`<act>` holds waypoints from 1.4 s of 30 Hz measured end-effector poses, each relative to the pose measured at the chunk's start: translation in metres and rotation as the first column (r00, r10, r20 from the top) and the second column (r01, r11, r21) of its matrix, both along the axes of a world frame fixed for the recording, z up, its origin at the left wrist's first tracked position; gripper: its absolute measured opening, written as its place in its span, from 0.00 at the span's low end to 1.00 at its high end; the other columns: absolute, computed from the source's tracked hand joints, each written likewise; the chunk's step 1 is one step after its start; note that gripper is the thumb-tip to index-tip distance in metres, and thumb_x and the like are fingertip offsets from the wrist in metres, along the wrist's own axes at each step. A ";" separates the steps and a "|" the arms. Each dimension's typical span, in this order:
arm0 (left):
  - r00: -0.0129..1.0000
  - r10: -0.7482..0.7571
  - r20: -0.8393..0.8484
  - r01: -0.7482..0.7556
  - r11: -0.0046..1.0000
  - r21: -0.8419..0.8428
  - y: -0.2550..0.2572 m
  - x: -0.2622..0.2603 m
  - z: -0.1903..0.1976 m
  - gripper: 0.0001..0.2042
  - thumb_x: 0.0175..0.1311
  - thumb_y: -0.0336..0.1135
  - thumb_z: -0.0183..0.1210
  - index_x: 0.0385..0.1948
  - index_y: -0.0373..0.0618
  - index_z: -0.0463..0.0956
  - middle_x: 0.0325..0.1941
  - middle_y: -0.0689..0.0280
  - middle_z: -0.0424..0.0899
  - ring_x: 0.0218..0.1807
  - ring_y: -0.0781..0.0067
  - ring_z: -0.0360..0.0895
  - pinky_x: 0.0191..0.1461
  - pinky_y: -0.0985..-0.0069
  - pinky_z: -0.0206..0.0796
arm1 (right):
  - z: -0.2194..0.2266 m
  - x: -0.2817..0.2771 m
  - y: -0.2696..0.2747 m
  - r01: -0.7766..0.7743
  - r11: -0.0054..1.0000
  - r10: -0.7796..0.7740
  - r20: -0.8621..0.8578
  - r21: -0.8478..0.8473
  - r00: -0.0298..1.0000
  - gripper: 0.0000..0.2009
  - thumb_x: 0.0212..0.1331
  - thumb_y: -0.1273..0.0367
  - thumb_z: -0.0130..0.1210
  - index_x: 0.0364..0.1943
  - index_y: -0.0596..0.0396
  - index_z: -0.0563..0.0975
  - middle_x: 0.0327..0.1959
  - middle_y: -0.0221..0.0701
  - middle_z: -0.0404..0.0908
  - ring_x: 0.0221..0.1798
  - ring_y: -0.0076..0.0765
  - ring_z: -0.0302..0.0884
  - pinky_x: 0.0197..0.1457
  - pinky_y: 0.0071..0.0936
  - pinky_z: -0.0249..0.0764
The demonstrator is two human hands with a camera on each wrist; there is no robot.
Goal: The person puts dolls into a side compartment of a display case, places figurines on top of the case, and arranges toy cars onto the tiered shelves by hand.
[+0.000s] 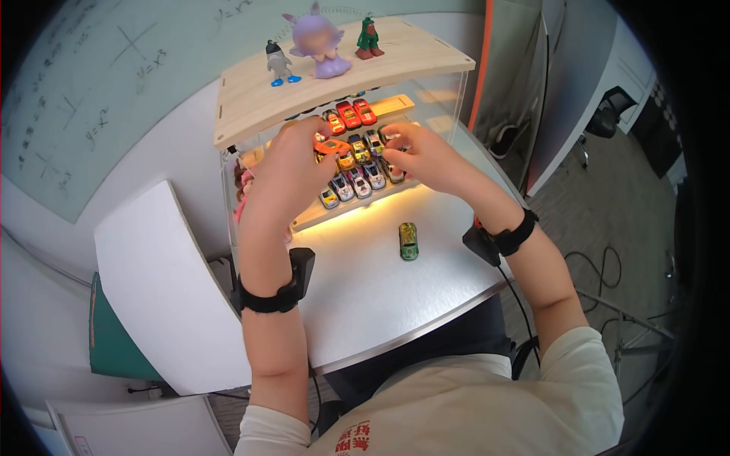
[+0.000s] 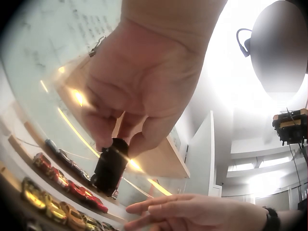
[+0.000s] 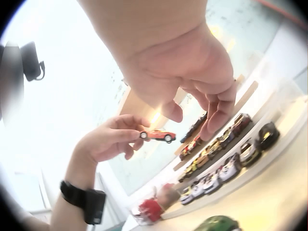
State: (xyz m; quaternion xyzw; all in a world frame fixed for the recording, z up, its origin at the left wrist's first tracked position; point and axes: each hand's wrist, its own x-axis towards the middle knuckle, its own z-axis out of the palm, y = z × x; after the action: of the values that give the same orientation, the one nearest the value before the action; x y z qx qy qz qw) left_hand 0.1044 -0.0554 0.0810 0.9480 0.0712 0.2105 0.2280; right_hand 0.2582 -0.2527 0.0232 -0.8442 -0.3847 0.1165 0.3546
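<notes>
My left hand (image 1: 287,171) pinches an orange toy car (image 3: 159,135) by its rear end, between thumb and fingers. The car is held in the air before the tiered rows of toy cars; its dark underside (image 2: 110,166) faces the left wrist camera. Over the right end of those rows is my right hand (image 1: 430,158), thumb and fingers apart and loosely bent, with nothing between them in the right wrist view. Red cars (image 1: 348,115) stand on a rear tier, yellow and gold cars (image 2: 55,209) on a middle one, and pale cars (image 3: 211,183) along the front.
A green toy car (image 1: 408,241) rests on the metallic tabletop (image 1: 357,304) before the lit display case. Three figurines, the tallest a purple one (image 1: 319,45), stand on its wooden top (image 1: 414,57). A pink and red figure (image 3: 151,209) is at the left side.
</notes>
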 end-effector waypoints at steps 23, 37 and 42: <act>0.993 0.053 0.104 -0.057 0.998 0.034 -0.057 0.031 -0.042 0.31 0.66 0.40 0.71 0.63 0.35 0.66 0.55 0.44 0.80 0.53 0.40 0.84 0.53 0.52 0.79 | -0.018 0.052 0.020 0.164 0.846 0.002 -0.311 0.507 0.950 0.27 0.66 0.73 0.64 0.66 0.67 0.68 0.47 0.40 0.85 0.47 0.32 0.88 0.47 0.26 0.86; 0.945 0.226 -0.235 -0.211 0.974 0.085 -0.014 0.004 0.002 0.25 0.71 0.50 0.65 0.56 0.35 0.78 0.50 0.47 0.87 0.54 0.47 0.86 0.56 0.56 0.77 | -0.023 0.099 0.056 0.289 0.854 -0.203 -0.233 0.434 0.951 0.13 0.65 0.71 0.67 0.50 0.65 0.81 0.42 0.37 0.87 0.39 0.30 0.89 0.43 0.27 0.88; 0.976 0.192 -0.106 -0.174 0.972 0.156 0.000 0.006 -0.015 0.24 0.71 0.49 0.66 0.47 0.32 0.77 0.42 0.46 0.88 0.48 0.45 0.88 0.50 0.54 0.79 | -0.026 0.102 0.053 0.249 0.880 -0.131 -0.296 0.405 0.946 0.15 0.62 0.72 0.69 0.51 0.61 0.82 0.44 0.37 0.87 0.41 0.29 0.88 0.45 0.28 0.86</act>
State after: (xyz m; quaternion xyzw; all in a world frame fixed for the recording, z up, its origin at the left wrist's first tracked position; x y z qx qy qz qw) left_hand 0.1103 -0.0551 0.0658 0.9624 0.1564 0.1779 0.1328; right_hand 0.3607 -0.1996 -0.0032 -0.7541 -0.2656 0.1011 0.5921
